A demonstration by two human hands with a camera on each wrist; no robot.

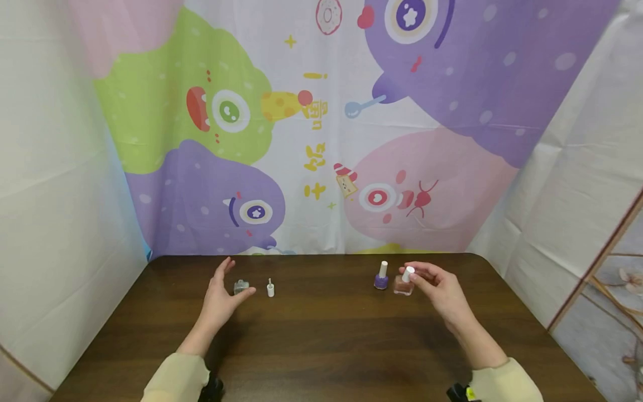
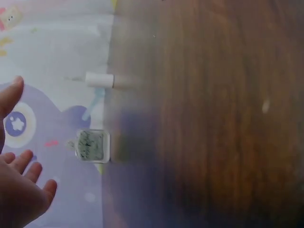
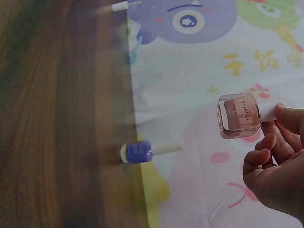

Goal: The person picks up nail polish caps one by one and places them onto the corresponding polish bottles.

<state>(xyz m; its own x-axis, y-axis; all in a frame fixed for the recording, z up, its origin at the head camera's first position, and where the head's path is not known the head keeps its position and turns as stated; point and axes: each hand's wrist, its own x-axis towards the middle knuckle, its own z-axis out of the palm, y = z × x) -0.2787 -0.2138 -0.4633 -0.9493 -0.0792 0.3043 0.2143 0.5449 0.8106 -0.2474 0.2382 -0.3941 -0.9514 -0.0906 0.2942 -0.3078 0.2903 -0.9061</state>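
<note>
My right hand (image 1: 444, 293) pinches the white cap of a pinkish-brown nail polish bottle (image 3: 239, 115). In the right wrist view this bottle appears held up off the table. A purple nail polish bottle (image 1: 382, 280) with a white cap stands just left of it. My left hand (image 1: 218, 298) is spread, thumb apart from the fingers, around a grey glittery nail polish bottle (image 2: 92, 146) with no cap on it. No contact with that bottle is visible in the left wrist view. A white cap with its brush pointing up (image 1: 270, 289) stands to the bottle's right.
The dark wooden table (image 1: 321, 340) ends at a hanging cloth (image 1: 321, 223) with cartoon monsters behind the bottles. White cloth walls (image 1: 547, 184) close in both sides.
</note>
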